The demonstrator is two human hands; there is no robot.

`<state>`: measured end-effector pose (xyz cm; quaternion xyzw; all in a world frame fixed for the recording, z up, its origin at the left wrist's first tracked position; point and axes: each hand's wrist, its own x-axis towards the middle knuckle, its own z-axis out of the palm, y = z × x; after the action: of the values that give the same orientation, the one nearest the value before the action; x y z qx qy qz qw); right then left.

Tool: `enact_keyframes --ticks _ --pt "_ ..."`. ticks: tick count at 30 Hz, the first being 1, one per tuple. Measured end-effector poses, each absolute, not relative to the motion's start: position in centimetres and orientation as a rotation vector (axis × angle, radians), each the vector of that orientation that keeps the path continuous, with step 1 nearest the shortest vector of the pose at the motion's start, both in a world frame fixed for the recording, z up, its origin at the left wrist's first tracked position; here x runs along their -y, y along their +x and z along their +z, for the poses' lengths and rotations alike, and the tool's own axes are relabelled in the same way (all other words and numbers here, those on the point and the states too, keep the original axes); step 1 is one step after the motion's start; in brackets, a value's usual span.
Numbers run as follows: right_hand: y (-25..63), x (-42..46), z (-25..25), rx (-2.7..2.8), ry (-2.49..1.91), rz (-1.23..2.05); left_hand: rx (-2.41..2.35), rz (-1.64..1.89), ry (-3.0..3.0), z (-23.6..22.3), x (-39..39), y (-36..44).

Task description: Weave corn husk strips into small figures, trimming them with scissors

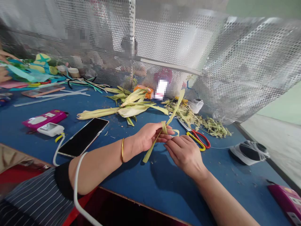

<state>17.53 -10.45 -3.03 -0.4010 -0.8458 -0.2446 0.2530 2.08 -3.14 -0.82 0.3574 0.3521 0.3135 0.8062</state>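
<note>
At the centre of the frame, the left hand point(147, 136) pinches the strip point(176, 107) in its grip; if pulled too hard, the strip might tear or its loop point(164, 127) slip. What this loop circles is unclear. The right hand point(184, 153) hides its own thumb, so I cannot tell its grip.

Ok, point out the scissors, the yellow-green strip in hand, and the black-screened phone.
Scissors point(193, 131), head view: red handle's base.
Yellow-green strip point(175, 108), head view: upper length.
Phone point(84, 137), head view: mid-screen.
</note>
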Motion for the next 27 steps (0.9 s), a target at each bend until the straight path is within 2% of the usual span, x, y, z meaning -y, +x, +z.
enact_keyframes --ticks 8,15,18,27 --pt "17.0 10.9 -2.7 2.206 -1.053 -0.657 -0.76 0.716 0.761 -0.5 3.8 2.5" --pt "15.9 10.6 -3.5 2.335 -1.026 -0.758 -0.689 0.734 0.833 -1.3 4.9 3.2" --pt "16.1 10.7 -3.5 2.178 -1.044 -0.549 -0.671 0.72 0.885 -1.6 4.8 3.2" --pt "16.6 9.8 -4.0 1.231 -1.328 0.379 -0.716 0.678 1.062 -1.9 4.9 3.2"
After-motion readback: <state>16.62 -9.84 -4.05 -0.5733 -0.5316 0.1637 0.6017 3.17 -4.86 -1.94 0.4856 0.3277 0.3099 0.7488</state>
